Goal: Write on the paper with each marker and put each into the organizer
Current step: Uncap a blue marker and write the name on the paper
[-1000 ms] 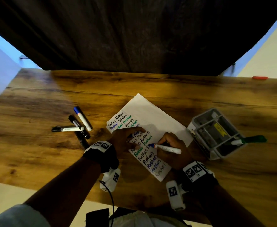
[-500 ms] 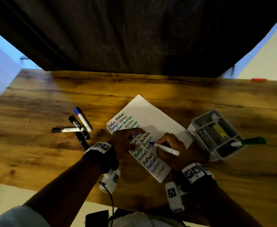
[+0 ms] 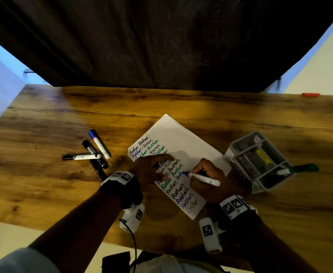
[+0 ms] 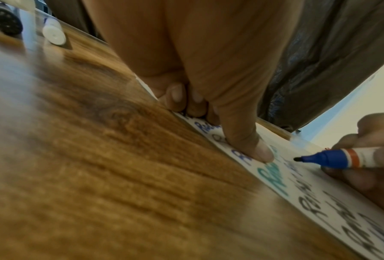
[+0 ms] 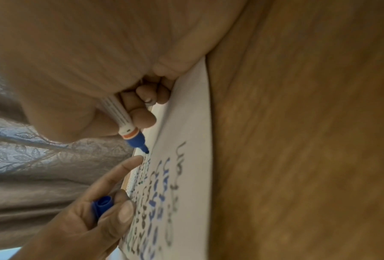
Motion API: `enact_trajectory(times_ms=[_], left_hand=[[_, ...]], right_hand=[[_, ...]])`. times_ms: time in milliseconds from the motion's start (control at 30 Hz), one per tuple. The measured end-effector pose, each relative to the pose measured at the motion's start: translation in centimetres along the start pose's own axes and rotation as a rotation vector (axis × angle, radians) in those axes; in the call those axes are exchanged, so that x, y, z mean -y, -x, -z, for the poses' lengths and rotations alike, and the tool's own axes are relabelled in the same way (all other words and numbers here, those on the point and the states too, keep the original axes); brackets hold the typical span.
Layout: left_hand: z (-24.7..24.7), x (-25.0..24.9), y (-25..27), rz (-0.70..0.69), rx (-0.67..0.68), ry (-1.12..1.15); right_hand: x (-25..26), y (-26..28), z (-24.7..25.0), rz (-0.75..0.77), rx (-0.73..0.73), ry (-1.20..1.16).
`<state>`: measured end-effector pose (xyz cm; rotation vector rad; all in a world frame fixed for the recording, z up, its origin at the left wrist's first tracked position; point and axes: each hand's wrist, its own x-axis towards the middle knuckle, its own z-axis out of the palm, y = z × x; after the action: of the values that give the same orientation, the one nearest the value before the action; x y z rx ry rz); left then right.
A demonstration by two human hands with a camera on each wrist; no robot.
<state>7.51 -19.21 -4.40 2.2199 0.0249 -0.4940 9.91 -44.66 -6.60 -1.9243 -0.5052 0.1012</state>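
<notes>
A white paper (image 3: 181,134) with names written in black, green and blue lies at the table's middle. My right hand (image 3: 196,171) grips an uncapped blue marker (image 3: 205,177), whose tip touches the paper (image 5: 186,123) beside the written lines. The marker (image 4: 333,158) shows a blue nose and an orange ring. My left hand (image 3: 159,170) rests on the paper's left part, one finger stretched out on it. Its other fingers hold the blue cap (image 5: 102,205). A grey organizer (image 3: 238,146) stands right of the paper with a green marker (image 3: 303,168) in its front compartment.
Left of the paper lies a loose cluster of markers: a blue-capped one (image 3: 99,143) and black ones (image 3: 81,156). A dark curtain hangs behind the table. A small red object (image 3: 310,94) sits at the far right edge. The table's front edge runs just below my wrists.
My right hand has carried the marker tip slightly to the right along the line. The left hand stays on the paper.
</notes>
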Motion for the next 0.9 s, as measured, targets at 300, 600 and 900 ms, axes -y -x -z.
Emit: enact_trajectory(times_ms=[300, 600, 900], left_hand=[[0.0, 0.1, 0.0, -0.022, 0.0, -0.036], [0.0, -0.2, 0.1, -0.006, 0.009, -0.004], [0.1, -0.7, 0.2, 0.0, -0.001, -0.019]], right_hand=[[-0.1, -0.1, 0.1, -0.026, 0.039, -0.021], [0.2, -0.2, 0.2, -0.062, 0.026, 0.0], [1.0, 0.2, 0.1, -0.1, -0.043, 0.098]])
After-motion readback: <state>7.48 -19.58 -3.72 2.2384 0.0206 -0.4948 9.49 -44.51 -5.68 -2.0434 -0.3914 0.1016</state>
